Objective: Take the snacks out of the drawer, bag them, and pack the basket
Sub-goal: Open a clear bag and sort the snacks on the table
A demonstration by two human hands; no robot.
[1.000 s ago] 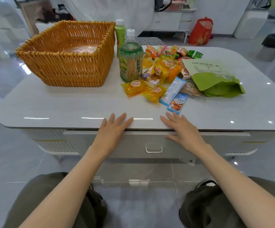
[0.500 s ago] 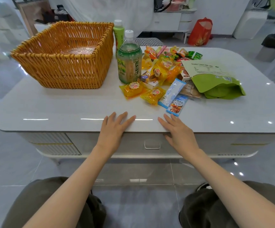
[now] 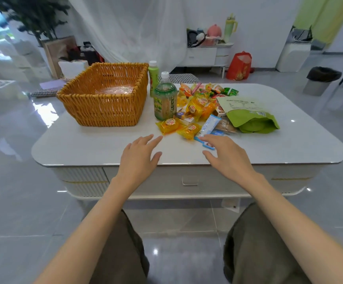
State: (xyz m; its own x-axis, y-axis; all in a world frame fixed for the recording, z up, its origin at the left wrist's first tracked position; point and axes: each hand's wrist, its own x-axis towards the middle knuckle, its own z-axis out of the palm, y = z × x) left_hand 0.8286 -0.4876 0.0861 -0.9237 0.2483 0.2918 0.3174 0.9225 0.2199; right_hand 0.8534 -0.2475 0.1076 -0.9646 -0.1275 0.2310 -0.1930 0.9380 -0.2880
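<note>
We're looking down on the white table (image 3: 88,146), broad and glossy, and everything we need sits on it. Biggest on top is the wicker basket (image 3: 105,107), standing upright at the far left, with something shiny and clear-wrapped on its floor. Below the tabletop, the drawer (image 3: 166,181) sits flush with the table front, its small handle (image 3: 190,181) in the middle between our arms.

Over on the right lies the green bag (image 3: 252,121), flat on its side, mouth towards us. Our left hand (image 3: 139,156) is out over the near edge of the table, fingers straight and spread, gripping nothing. Our right hand (image 3: 228,156) mirrors it, fingers loose and spread, nothing held; whether either palm is pressing the surface, we can't tell.

Just right of the basket stands a green drink bottle (image 3: 165,99) with a white cap, and a second bottle (image 3: 152,76) stands behind it. The snacks (image 3: 201,97) are heaped between the bottles and the green bag, well clear of the basket. Nearest us are two yellow packets (image 3: 169,125), a long pale blue stick pack (image 3: 210,124), and a small blue packet (image 3: 207,144) right at our right fingertips.
</note>
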